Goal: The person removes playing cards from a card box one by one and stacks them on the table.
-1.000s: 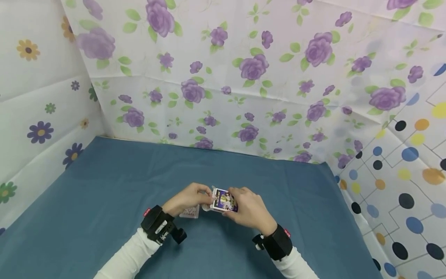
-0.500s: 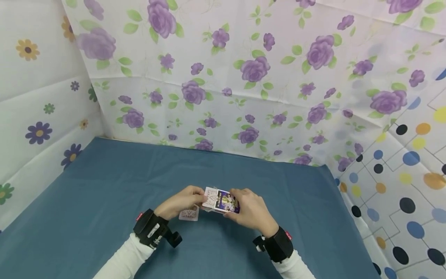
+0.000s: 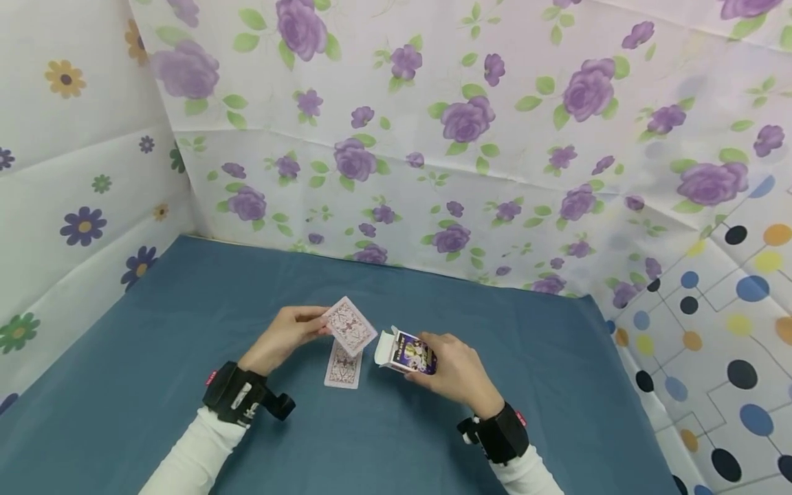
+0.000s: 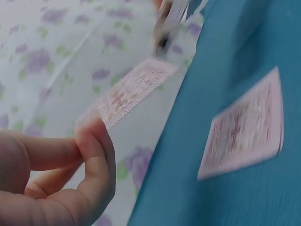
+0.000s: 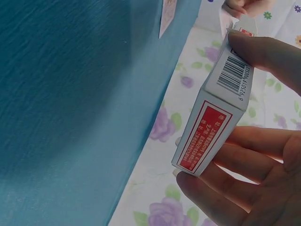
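My left hand [image 3: 287,335] pinches a playing card [image 3: 350,326] by its edge, its red-patterned back facing up. Below that card, another playing card or small stack [image 3: 343,366] lies back up on the blue cloth, its far end overlapped in the head view. Between thumb and fingers my right hand [image 3: 456,368] grips a card box [image 3: 415,353] with a purple picture on its front. The box's flap end points left and its flap [image 3: 383,348] stands open. In the right wrist view the box's barcode side and red-labelled end show. What is inside the box is hidden.
A blue cloth [image 3: 260,282] covers the table. Behind it hangs a white curtain [image 3: 402,185] with purple flowers. Patterned sheets close off the left [image 3: 111,185] and right [image 3: 699,344] sides. Each wrist wears a black camera band.
The left hand has drawn the card out of the box and carried it left, above the card on the cloth. The right hand still holds the box in nearly the same place.
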{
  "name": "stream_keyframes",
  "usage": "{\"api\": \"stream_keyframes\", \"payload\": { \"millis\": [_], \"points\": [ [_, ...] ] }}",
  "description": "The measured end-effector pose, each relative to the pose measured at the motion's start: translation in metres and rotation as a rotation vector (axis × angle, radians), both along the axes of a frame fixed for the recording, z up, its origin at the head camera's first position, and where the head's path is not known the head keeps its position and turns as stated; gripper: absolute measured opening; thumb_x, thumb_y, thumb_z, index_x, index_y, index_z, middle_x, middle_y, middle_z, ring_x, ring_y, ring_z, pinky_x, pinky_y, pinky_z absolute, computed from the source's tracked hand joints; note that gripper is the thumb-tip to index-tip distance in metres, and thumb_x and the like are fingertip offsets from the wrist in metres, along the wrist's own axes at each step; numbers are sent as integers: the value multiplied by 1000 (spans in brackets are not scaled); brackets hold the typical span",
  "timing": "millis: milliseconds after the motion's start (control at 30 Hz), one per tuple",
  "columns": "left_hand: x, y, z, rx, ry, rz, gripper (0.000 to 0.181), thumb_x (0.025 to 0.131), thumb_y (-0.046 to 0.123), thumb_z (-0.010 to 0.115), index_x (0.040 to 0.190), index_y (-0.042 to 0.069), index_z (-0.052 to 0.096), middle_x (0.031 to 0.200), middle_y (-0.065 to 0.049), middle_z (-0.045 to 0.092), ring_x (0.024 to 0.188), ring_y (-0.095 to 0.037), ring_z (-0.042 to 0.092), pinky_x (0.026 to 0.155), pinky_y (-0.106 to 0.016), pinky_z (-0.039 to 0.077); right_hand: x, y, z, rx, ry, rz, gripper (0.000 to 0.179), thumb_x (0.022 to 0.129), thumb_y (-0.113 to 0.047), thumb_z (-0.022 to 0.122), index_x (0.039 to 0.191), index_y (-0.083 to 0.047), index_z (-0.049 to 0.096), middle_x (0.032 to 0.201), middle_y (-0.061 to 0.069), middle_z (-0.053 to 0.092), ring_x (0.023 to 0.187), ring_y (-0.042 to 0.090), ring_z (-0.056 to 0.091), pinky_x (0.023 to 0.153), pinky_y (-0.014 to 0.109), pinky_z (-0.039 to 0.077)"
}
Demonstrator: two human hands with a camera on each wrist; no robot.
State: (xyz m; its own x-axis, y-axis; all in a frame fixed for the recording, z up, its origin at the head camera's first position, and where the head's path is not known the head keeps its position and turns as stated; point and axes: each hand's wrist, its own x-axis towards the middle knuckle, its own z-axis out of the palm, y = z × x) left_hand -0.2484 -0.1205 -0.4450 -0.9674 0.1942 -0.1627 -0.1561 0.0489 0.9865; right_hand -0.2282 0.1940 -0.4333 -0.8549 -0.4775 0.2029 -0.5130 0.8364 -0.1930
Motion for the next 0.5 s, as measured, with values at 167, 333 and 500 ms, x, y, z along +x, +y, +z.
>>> {"api": "stream_keyframes", "payload": {
  "millis": [167, 333, 500],
  "points": [
    [-12, -11, -13, -89, -63, 72, 37, 93, 16, 65, 123, -5, 61, 104, -8, 68, 81, -5, 66, 79, -26, 55, -1, 4, -3, -5, -19, -6, 65, 74, -45, 81, 127, -11, 62, 104, 5, 68, 82, 11, 57, 64, 25, 41],
    [-18, -7, -31, -123, -118, 38, 35, 91, 13, 68, 118, -8, 63, 97, -8, 69, 74, -6, 65, 71, -23, 54, -1, 6, -8, 0, -35, -15, 66, 74, -46, 81, 127, -11, 63, 100, 4, 68, 78, 9, 55, 63, 24, 40],
    [-22, 1, -40, -111, -134, 62, 32, 90, 9, 67, 116, -11, 64, 92, -8, 70, 68, -4, 64, 67, -19, 53, -1, 7, -14, 4, -47, -22, 66, 74, -46, 81, 127, -11, 63, 104, 6, 69, 83, 13, 59, 65, 27, 43]
  ]
}}
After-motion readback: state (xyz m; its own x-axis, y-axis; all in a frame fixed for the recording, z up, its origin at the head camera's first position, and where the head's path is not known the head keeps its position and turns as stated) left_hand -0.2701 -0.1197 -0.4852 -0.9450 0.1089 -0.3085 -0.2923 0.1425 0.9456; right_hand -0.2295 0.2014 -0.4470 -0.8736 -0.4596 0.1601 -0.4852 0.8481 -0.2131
